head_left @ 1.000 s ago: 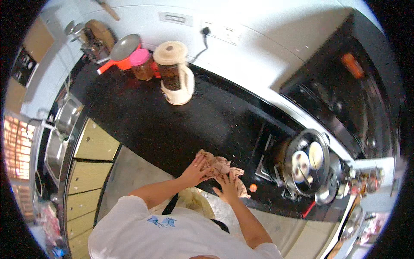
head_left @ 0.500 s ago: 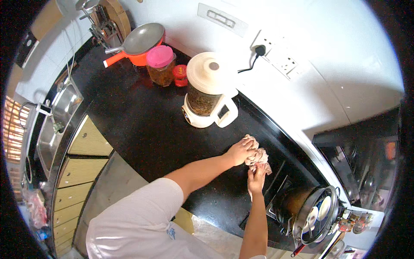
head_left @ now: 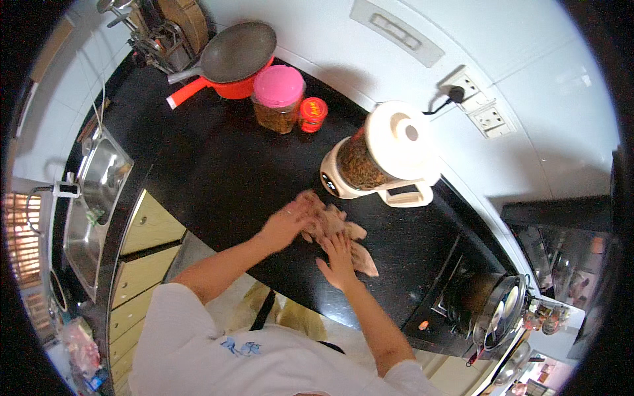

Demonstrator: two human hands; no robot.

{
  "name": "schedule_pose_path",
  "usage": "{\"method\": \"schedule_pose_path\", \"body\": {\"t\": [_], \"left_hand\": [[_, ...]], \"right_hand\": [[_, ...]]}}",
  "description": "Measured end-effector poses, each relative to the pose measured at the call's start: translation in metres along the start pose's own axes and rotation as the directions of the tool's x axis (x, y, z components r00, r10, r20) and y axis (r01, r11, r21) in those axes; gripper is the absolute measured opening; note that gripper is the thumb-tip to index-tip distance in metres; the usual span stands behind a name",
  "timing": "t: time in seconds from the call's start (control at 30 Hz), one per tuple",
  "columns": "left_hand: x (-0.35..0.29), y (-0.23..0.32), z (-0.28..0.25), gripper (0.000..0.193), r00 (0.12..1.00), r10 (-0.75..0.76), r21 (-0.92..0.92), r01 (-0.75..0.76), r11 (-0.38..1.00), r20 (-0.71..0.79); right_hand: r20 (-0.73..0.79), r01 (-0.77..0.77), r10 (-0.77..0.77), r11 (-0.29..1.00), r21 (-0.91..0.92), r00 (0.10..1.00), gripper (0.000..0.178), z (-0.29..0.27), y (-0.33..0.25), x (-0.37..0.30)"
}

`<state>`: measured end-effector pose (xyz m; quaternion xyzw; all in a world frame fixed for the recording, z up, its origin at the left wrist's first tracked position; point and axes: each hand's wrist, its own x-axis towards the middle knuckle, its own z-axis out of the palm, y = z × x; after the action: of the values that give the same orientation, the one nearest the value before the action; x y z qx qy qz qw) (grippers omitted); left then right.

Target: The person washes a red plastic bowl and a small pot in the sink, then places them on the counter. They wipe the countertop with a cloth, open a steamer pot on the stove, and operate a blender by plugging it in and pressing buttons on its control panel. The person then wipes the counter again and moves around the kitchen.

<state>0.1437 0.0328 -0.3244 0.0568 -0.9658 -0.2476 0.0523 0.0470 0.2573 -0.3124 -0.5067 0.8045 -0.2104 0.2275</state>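
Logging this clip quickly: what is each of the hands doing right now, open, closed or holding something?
Left hand: open, palm down on the pinkish cloth on the black counter.
Right hand: open, flat on the same cloth.

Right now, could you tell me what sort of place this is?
Most likely a home kitchen: a black countertop with a steel sink, a blender plugged into the wall, and a stove bearing a pan.

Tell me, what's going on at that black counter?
A person presses both hands on a pinkish cloth lying on the black counter. The left hand rests on its left end, and the right hand lies flat on its near edge. Just behind the cloth stands a blender plugged into the wall. Farther back are a pink-lidded jar and a pan.
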Motion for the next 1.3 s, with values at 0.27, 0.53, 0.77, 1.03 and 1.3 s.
{"method": "schedule_pose_path", "body": {"t": [0.27, 0.53, 0.77, 1.03, 1.3], "left_hand": [[-0.029, -0.085, -0.092, 0.043, 0.888, -0.429, 0.119, 0.450, 0.885, -0.163], [0.093, -0.075, -0.076, 0.035, 0.904, -0.060, -0.006, 0.064, 0.998, -0.423], [0.128, -0.095, -0.021, 0.040, 0.942, 0.012, 0.005, -0.011, 1.000, -0.335], [0.064, -0.042, -0.034, 0.047, 0.997, 0.005, 0.052, -0.001, 0.999, -0.083], [-0.005, 0.097, 0.006, 0.056, 0.991, 0.127, -0.122, -0.120, 0.985, 0.050]], "right_hand": [[-0.156, 0.108, -0.083, 0.981, 0.161, 0.984, 0.052, 0.033, -0.065, 0.139], [-0.302, 0.013, 0.033, 0.989, 0.149, 0.953, 0.053, 0.019, -0.078, 0.098], [-0.346, -0.002, -0.037, 0.994, -0.112, 0.938, 0.048, 0.026, -0.061, 0.114], [-0.173, 0.024, -0.053, 0.986, -0.164, 0.984, 0.038, 0.024, -0.051, 0.059], [-0.256, -0.068, -0.014, 0.948, -0.311, 0.967, 0.025, 0.005, 0.002, -0.106]]}}
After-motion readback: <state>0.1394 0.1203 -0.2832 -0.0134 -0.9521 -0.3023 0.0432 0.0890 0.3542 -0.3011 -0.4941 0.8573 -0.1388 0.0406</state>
